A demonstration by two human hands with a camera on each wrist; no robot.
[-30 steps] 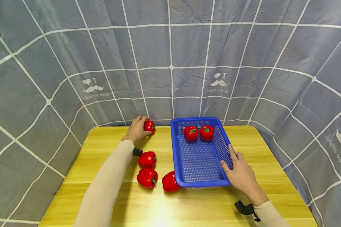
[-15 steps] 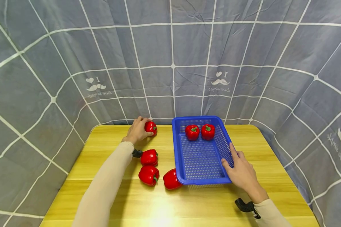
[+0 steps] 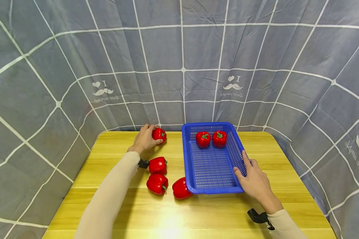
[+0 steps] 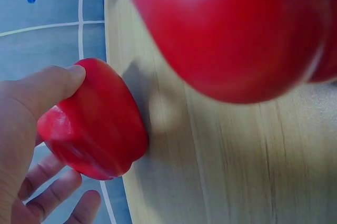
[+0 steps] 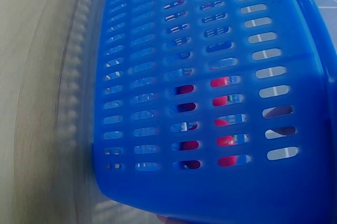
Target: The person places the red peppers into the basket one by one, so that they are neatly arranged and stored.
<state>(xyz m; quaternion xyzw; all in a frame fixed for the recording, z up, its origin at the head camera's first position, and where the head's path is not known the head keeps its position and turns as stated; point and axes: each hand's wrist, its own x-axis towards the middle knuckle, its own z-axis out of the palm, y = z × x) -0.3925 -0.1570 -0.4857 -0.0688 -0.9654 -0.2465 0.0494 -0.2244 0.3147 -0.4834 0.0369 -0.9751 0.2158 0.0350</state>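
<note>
At the back left of the table, my left hand (image 3: 145,138) holds a red bell pepper (image 3: 160,135) with a green stem. In the left wrist view its thumb lies on the pepper (image 4: 100,124), with the other fingers behind and below. My right hand (image 3: 255,182) grips the right rim of a blue plastic basket (image 3: 184,159), thumb on the inner side. Two red bell peppers (image 3: 211,139) stand in the basket's far end, stems up. The right wrist view shows the slotted basket wall (image 5: 205,192) close up, with red showing through; most of that hand is hidden there.
Left of the basket, two more bell peppers (image 3: 157,175) lie one in front of the other, near the left wrist strap. Another pepper (image 3: 180,189) is partly covered by the basket's near left corner. A grey curtain (image 3: 167,83) with white lines surrounds the wooden table (image 3: 131,215).
The whole head view has shifted slightly, so everything appears a little further right. Both hands keep their hold, and I see no clear movement of the peppers or basket.
</note>
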